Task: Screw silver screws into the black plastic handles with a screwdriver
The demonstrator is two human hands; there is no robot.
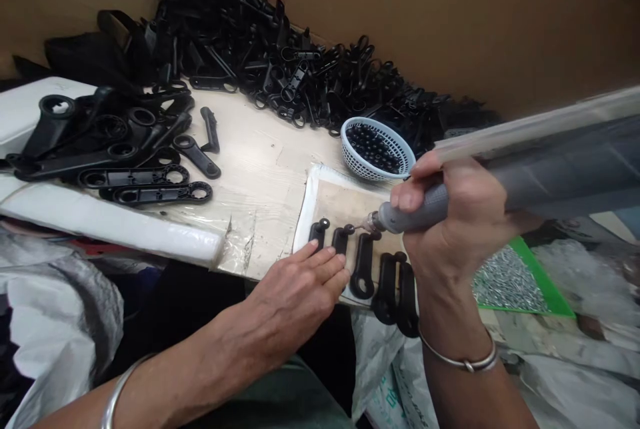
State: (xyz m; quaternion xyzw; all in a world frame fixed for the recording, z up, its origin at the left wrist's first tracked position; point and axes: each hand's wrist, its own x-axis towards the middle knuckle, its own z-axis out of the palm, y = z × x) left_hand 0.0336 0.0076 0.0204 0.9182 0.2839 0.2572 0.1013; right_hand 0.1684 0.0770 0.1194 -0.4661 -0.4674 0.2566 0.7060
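My right hand (457,209) is wrapped round a grey electric screwdriver (417,216), its bit pointing left and down. The bit's tip is at the knob end of a black plastic crank arm (341,240); I cannot tell whether it touches. My left hand (300,286) lies flat, fingers stretched out over the lower parts of this arm and the one to its left (317,232). Further right in the row lie another crank arm (364,266) with a ring end and two more side by side (386,289). All rest on a white-edged board (333,199).
A light-blue basket (353,159) of small black pieces stands behind the board. A large heap of black plastic parts (300,76) spreads along the cardboard wall. More arms (145,179) are piled left. Screws (510,282) fill a green tray (543,276) at right.
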